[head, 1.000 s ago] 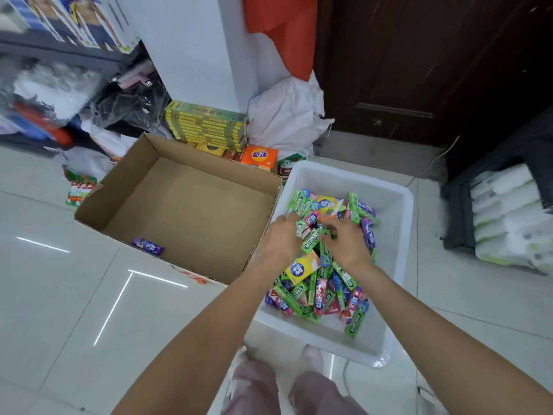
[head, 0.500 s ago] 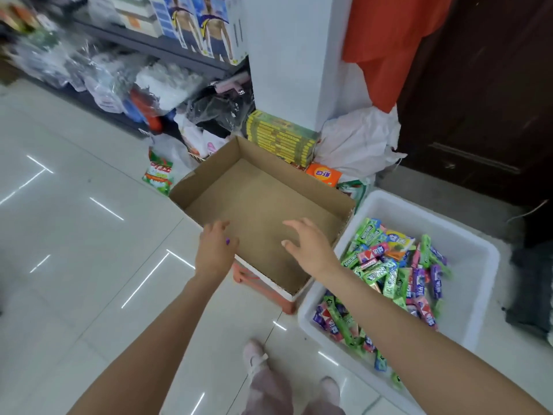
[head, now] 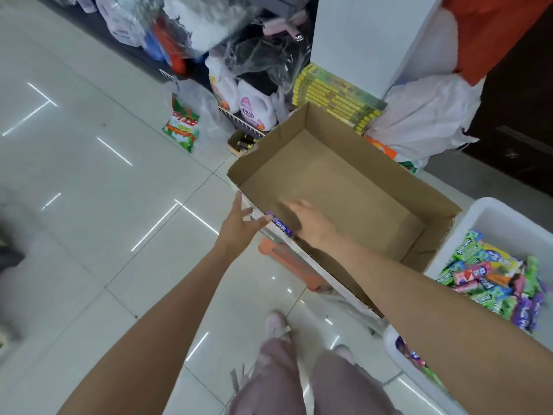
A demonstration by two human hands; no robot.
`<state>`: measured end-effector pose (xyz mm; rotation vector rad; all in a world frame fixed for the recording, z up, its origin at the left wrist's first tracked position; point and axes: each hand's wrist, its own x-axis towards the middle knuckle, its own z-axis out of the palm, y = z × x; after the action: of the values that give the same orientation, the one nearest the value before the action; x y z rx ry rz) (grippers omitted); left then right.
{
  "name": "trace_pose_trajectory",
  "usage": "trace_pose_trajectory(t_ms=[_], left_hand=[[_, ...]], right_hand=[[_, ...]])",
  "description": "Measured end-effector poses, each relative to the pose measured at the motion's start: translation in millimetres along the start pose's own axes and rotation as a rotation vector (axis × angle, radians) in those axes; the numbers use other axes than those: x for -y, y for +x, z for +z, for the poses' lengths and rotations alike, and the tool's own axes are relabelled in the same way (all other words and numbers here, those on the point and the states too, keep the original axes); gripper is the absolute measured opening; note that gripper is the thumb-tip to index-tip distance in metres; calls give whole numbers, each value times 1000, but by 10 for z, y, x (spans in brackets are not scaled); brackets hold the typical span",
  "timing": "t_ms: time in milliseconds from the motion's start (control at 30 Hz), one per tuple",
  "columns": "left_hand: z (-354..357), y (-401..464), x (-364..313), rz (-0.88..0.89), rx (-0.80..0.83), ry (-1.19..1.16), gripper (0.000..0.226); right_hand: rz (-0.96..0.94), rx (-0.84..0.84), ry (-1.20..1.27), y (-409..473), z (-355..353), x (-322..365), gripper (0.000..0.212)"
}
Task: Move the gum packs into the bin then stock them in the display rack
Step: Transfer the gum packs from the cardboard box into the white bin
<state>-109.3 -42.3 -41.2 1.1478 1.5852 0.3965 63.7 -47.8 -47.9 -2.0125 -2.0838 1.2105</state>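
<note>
Head view. A cardboard box (head: 338, 187) sits open on the tiled floor (head: 89, 205), its near wall raised over an orange stool (head: 287, 262). The interior shows bare cardboard apart from one purple gum pack (head: 279, 224) lying against the near wall.

The left hand (head: 239, 227) is outside the near wall at the box's left corner, fingers (head: 238, 202) spread and released; one fingertip is just beside the end of the purple pack, and contact cannot be confirmed. The right hand (head: 311, 223) reaches over the near wall into the box, just beside the same pack. It is motion-blurred, so whether its fingers are released or grasping cannot be told.

A white bin (head: 493, 217) stands to the right of the box, its corner near the box's right end. It holds a heap of gum packs (head: 490, 280) in green, purple, pink, yellow and blue; the right forearm covers part of the heap.

Behind the box: a stack of yellow-green cartons (head: 332, 97), detergent bottles (head: 254, 106), and a white sack (head: 425, 115).
</note>
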Motion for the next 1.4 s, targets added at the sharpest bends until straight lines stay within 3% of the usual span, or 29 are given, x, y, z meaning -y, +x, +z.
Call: trace_pose_trajectory(t_ms=[167,300,467,600,733,900,1233,1400], left_hand=[[20,44,108,-7,28,-90,101],[26,97,163,-43,24,-158,101],[39,91,155,-51,15,-158,100],[43,78,140,-47,-6,-131,95],[89,-34,-14,-30,-115,-46,83],[216,-196,-303,229,-373,282,68],[1287,-528,-947,499,81,342,39],[2074,-865,-1032,560,283,484,39]], right_hand=[[-86,33,-171,245,166,37,48],[-140,-78,-264,414,238,-19,28],[-173,-41,-298,492,221,-5,42],[-79,59,-185,473,147,25,45],[26,-60,72,350,69,-95,72],[75,-252,290,-25,-154,-288,77],[289,-612,298,-1411,-528,-991,84],[425,-617,264,-2098,-444,-1663,87]])
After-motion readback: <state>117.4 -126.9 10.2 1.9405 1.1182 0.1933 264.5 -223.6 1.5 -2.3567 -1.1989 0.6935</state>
